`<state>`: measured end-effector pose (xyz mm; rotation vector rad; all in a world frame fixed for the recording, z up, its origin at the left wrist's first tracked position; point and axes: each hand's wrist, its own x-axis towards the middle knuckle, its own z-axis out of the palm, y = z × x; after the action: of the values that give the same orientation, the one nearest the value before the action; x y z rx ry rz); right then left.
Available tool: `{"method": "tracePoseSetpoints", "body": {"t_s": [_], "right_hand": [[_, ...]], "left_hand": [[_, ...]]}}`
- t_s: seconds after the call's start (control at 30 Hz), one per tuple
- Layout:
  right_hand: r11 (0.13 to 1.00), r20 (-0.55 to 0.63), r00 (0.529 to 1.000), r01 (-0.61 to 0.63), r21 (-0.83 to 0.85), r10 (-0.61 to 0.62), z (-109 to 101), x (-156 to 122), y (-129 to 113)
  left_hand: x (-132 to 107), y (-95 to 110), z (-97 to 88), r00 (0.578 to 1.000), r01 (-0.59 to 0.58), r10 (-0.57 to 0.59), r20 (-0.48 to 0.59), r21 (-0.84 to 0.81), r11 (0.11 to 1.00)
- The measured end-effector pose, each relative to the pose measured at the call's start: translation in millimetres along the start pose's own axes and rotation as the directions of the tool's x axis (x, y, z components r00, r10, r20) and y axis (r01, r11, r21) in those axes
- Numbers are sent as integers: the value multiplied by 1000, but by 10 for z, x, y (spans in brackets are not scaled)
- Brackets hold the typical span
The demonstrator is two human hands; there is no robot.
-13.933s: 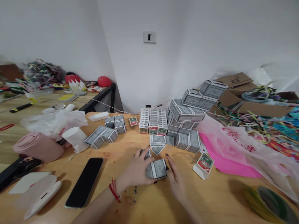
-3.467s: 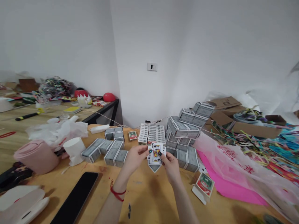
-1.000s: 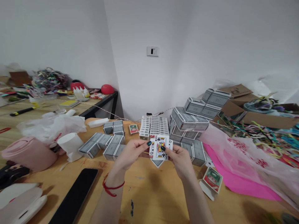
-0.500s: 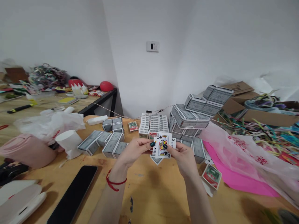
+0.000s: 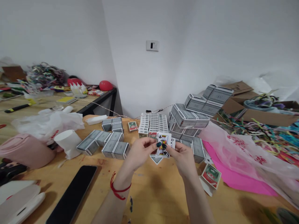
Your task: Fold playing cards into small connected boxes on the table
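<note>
Playing cards (image 5: 163,137) are held up over the table, a king of clubs at the front and the edge of a queen behind it. My right hand (image 5: 184,158) pinches them from the right, thumb on the king's face. From the left, my left hand (image 5: 141,154) is closed with its thumb on the king; its other fingers are partly hidden behind. Just below lies a card with a patterned back (image 5: 156,160) on the wood. An opened green and red card box (image 5: 211,175) rests to the right of my right hand.
Grey card boxes (image 5: 109,141) sit at the left, with more stacked (image 5: 190,115) at the right. Rows of white card boxes (image 5: 154,123) stand behind my hands. A black phone (image 5: 72,196) lies front left; pink paper (image 5: 243,180) covers the right.
My left hand has shifted right across the king, its thumb now near my right thumb. The queen's edge at the left no longer shows. My right hand has barely moved.
</note>
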<state>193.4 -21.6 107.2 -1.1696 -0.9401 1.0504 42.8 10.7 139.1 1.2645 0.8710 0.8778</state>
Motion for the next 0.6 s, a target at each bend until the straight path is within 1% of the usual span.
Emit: {"method": "tracePoseSetpoints", "body": {"t_s": [0.1, 0.2, 0.27, 0.47, 0.6], "right_hand": [[1000, -12, 1000, 5, -6, -5, -1, 9, 17], [1000, -15, 1000, 2, 2, -1, 3, 11, 27], [1000, -7, 1000, -5, 25, 5, 8, 7, 26], [995, 13, 999, -48, 88, 47, 25, -9, 14], [992, 13, 999, -53, 113, 51, 29, -4, 31]], "left_hand": [[24, -42, 19, 998, -13, 16, -59, 37, 999], [34, -64, 11, 994, -9, 21, -111, 108, 994], [35, -71, 6, 989, -16, 39, -145, 156, 988], [41, -97, 25, 969, -14, 70, -235, 233, 972], [55, -126, 33, 961, -61, 152, -229, 361, 930]]}}
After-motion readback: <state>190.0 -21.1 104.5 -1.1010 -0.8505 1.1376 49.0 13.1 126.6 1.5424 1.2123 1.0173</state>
